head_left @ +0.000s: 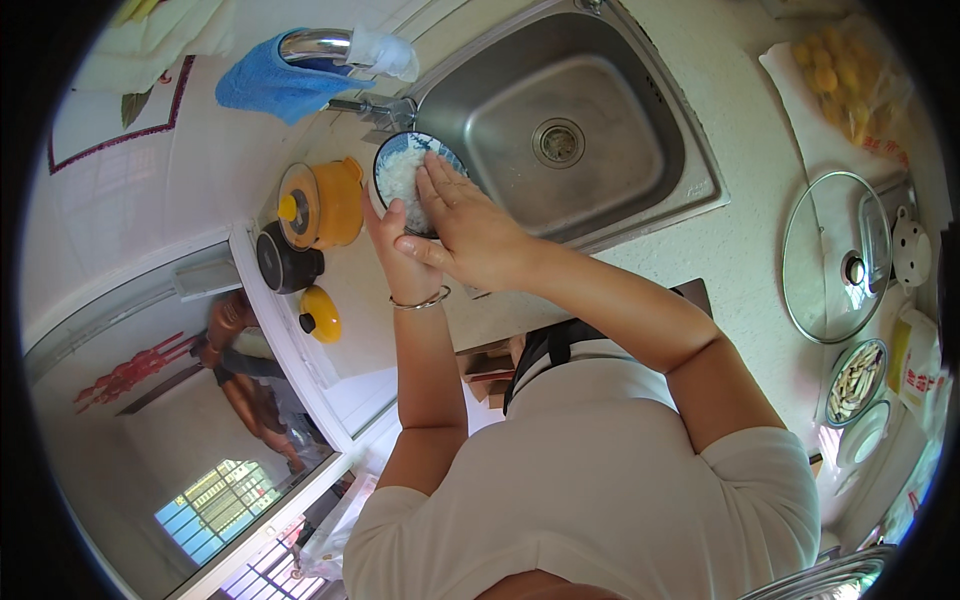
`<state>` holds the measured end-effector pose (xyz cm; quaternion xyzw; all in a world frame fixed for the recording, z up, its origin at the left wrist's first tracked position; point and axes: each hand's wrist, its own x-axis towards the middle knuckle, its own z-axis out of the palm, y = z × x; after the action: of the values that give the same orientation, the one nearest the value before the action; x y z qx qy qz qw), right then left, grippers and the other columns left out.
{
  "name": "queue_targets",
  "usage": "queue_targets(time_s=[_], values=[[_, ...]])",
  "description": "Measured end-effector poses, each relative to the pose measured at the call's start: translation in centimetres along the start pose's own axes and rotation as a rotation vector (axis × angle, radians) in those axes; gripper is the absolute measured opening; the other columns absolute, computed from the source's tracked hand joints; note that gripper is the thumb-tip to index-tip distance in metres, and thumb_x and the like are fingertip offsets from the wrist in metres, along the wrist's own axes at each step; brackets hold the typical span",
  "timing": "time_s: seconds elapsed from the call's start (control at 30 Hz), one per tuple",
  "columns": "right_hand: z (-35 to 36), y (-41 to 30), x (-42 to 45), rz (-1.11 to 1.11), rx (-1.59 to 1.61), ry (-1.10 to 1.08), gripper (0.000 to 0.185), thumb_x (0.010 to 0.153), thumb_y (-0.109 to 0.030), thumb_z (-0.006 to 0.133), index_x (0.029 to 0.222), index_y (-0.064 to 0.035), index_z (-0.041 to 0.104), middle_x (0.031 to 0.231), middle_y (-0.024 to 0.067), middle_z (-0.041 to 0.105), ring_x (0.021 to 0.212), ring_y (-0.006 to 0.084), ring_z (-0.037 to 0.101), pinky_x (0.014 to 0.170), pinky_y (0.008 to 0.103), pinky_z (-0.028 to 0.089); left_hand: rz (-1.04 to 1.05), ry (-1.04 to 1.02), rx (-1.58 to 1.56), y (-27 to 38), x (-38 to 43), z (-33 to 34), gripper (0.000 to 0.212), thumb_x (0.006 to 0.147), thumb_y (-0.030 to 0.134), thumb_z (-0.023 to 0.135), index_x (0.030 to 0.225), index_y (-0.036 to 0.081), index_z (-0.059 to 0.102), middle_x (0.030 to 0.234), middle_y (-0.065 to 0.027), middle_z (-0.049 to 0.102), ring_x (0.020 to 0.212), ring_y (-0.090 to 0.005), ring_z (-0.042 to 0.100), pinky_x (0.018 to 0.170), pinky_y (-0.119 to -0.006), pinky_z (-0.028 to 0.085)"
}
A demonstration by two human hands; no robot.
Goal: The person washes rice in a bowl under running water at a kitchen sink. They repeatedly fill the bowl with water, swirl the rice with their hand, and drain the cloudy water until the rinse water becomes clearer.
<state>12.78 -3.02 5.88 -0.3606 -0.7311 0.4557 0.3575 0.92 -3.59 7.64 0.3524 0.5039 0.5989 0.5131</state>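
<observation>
My left hand [397,244] grips a blue-and-white bowl [441,148] from its near left side, its thumb at the rim. White rice [400,174] fills much of the bowl, which is tilted over the left edge of the steel sink [592,112]. My right hand [469,225] lies over the bowl with its fingers together, their tips against the rice and its thumb reaching towards my left wrist. The faucet [319,46], with a blue cloth [274,82] draped over it, stands beyond the bowl.
An orange lidded pot [330,202], a black pot [289,259] and a yellow lid [322,315] stand left of my hands. At the right are a glass lid [836,255], a bag of yellow fruit [844,82], a bowl of sliced food [856,381] and a white bowl [864,435].
</observation>
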Motion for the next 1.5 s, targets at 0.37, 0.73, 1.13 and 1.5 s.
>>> queue_targets(time_s=[0.37,0.73,1.13,1.5], values=[[-0.4,-0.4,0.3,0.007,0.108,-0.087,0.090,0.092,-0.059,0.028,0.133,0.0197,0.017,0.141,0.0373,0.013,0.137,0.0407,0.009,0.113,0.0392,0.011,0.003,0.041,0.149,2.0,-0.4,1.6,0.068,0.080,0.027,0.058,0.135,0.004,0.026,0.125,-0.0159,0.046,0.114,-0.0287,0.049,0.098,-0.040,0.039],[-0.7,0.3,0.4,-0.010,-0.099,0.095,0.093,0.087,-0.062,0.036,0.136,0.0151,0.019,0.142,0.0346,0.017,0.136,0.0395,0.016,0.111,0.0397,0.016,-0.175,-0.067,-0.267,-0.6,0.5,0.0,0.070,0.078,0.030,0.052,0.139,0.007,0.026,0.137,-0.0168,0.039,0.125,-0.0321,0.040,0.104,-0.044,0.033],[-0.9,-0.2,-0.1,0.025,-0.160,-0.033,0.088,0.088,-0.061,0.034,0.136,0.0117,0.024,0.142,0.0308,0.024,0.135,0.0375,0.023,0.111,0.0390,0.019,-0.277,-0.030,-0.266,-0.5,-0.7,0.9,0.068,0.081,0.044,0.047,0.134,0.002,0.037,0.138,-0.0141,0.040,0.127,-0.0285,0.038,0.106,-0.042,0.028],[-6.9,1.4,-0.4,-0.376,-0.370,-0.256,0.076,0.076,-0.040,0.065,0.134,0.0013,0.036,0.137,0.0224,0.038,0.129,0.0344,0.036,0.106,0.0413,0.030,-0.587,-0.004,-0.416,0.0,-0.5,1.1,0.063,0.079,0.053,0.047,0.127,0.011,0.048,0.129,-0.0084,0.049,0.119,-0.0283,0.045,0.101,-0.047,0.034]])
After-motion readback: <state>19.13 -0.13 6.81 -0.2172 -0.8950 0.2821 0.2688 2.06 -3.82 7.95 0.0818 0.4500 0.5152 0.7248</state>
